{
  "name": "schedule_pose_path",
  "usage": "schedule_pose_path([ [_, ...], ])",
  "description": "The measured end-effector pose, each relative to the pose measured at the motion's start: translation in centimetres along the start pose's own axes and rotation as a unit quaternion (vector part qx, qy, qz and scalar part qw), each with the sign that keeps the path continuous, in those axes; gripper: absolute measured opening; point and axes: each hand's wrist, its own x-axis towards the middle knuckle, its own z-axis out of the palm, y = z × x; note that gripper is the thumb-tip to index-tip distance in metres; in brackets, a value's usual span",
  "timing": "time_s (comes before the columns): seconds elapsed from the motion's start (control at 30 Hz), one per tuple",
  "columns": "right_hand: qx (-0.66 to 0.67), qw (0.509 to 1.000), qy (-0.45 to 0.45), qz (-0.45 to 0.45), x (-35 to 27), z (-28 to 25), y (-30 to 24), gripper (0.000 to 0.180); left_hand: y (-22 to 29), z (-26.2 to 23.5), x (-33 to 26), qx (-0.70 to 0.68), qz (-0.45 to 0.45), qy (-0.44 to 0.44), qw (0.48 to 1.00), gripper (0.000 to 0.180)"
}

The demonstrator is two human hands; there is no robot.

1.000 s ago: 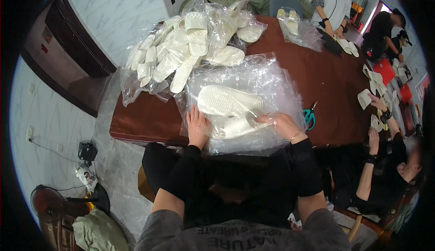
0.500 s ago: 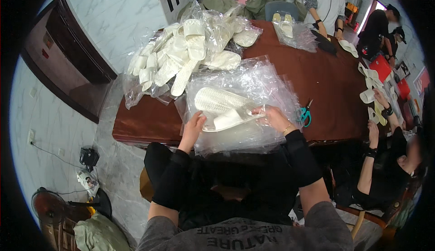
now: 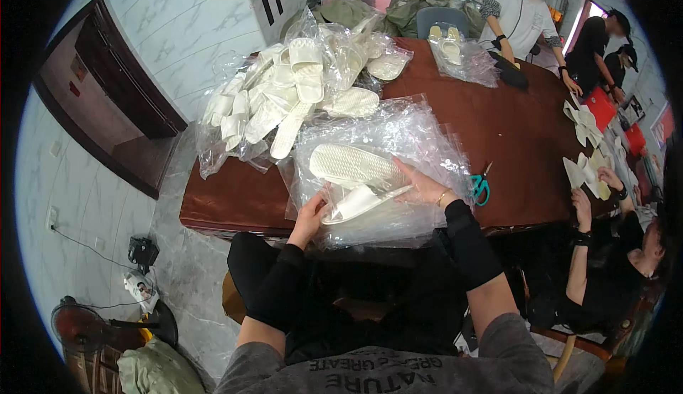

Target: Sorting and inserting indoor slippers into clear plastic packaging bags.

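Observation:
Two cream slippers lie over a stack of clear plastic bags [image 3: 437,134] in front of me. The far slipper [image 3: 348,164] shows its woven-textured surface, and the near slipper [image 3: 359,204] has a wide strap and lies slantwise below it. My right hand [image 3: 425,184] is closed on the right ends of the pair, with the thumb along the far slipper. My left hand [image 3: 311,216] is closed at the left end of the near slipper, its fingertips partly hidden. Clear film around the pair is hard to tell from the stack beneath.
A heap of bagged cream slippers [image 3: 284,88] covers the table's far left. Teal-handled scissors [image 3: 480,188] lie right of the bags on the brown tabletop [image 3: 526,145]. A bagged pair [image 3: 455,52] lies at the back. Co-workers handle slippers [image 3: 587,170] along the right side.
My right hand has shifted from the slippers' right tip to farther over the pair. My left hand has moved slightly lower. The slippers now lie a little farther apart.

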Motion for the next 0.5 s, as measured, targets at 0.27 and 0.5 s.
schedule_pose_path([
  [0.27,-0.003,0.999,0.036,0.032,0.7,0.3,-0.1,0.1,-0.4,0.5,-0.2,-0.023,0.067,0.04,0.997,0.057],
  [0.5,0.111,0.987,0.113,0.035,-0.2,-0.3,-0.3,0.048,1.5,1.2,-0.9,0.137,0.124,0.189,0.964,0.033],
])
